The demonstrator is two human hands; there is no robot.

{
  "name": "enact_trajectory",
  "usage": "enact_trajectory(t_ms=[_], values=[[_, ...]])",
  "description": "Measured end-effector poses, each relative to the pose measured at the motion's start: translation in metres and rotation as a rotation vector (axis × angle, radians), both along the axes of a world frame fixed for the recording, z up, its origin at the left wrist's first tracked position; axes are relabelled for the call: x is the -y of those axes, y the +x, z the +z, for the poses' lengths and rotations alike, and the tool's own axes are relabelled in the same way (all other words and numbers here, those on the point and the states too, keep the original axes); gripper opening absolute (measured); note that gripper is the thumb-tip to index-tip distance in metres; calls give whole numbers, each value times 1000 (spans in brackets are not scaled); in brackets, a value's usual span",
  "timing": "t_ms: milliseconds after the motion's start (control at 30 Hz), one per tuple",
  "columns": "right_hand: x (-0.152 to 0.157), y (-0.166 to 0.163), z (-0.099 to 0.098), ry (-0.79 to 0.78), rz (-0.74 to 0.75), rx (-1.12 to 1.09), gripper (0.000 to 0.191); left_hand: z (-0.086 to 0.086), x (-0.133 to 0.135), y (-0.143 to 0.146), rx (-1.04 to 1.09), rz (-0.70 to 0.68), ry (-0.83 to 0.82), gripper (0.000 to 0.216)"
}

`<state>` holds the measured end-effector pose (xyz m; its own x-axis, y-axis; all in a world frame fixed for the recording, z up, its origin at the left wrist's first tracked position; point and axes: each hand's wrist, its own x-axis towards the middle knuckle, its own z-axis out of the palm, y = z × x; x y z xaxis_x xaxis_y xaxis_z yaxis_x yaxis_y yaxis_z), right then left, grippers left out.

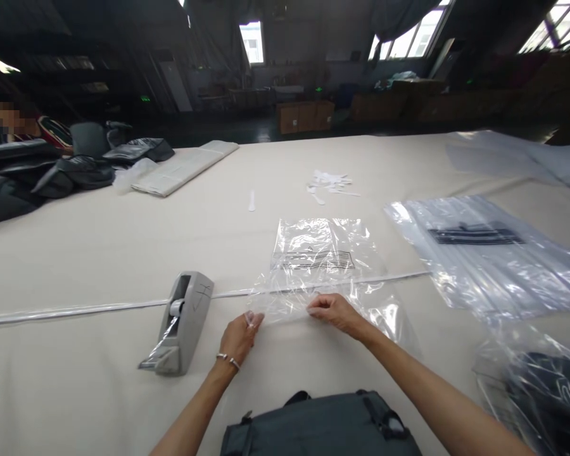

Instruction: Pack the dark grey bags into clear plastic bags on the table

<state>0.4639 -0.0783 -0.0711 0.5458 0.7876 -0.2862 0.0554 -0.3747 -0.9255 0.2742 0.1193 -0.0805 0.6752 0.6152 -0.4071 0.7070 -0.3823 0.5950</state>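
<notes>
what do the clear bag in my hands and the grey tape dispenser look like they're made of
Clear printed bag: thin glossy plastic film, judging by see-through wrinkles and glare. Grey tape dispenser: probably moulded hard plastic, matte, with smooth rounded edges; metal can't be ruled out.

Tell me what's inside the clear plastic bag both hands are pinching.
The clear plastic bag with black print looks empty: the beige table and a pale strip show through. The left hand and right hand cover its near edge.
</notes>
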Motion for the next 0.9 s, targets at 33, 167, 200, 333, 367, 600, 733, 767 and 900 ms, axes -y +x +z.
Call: enact_trajectory(t_ms=[33,167,200,333,367,600,733,767,900], values=[[3,2,2,-18,-4,-32,22,1,-1,-4,-26,-3,17,41],[12,3,2,-24,-82,-144,36,7,0,-15,-101,-68,169,34],[13,3,2,-9,-88,-190,40,9,1,-17,-115,-87,222,27],[13,5,8,58,-154,-261,41,19,6,-25,-47,-206,504,46],[11,4,12,64,-185,-206,39,24,9,-23,29,-276,628,55],[-18,-28,45,52,82,361,31,55,34,29,246,-675,895,50],[-2,-19,46,-145,238,762,18,57,19,23,146,-520,881,23],[10,-10,43,-211,218,814,14,55,12,11,134,-443,872,26],[86,32,21,-421,-33,870,7,40,-13,-60,-44,-283,781,32]])
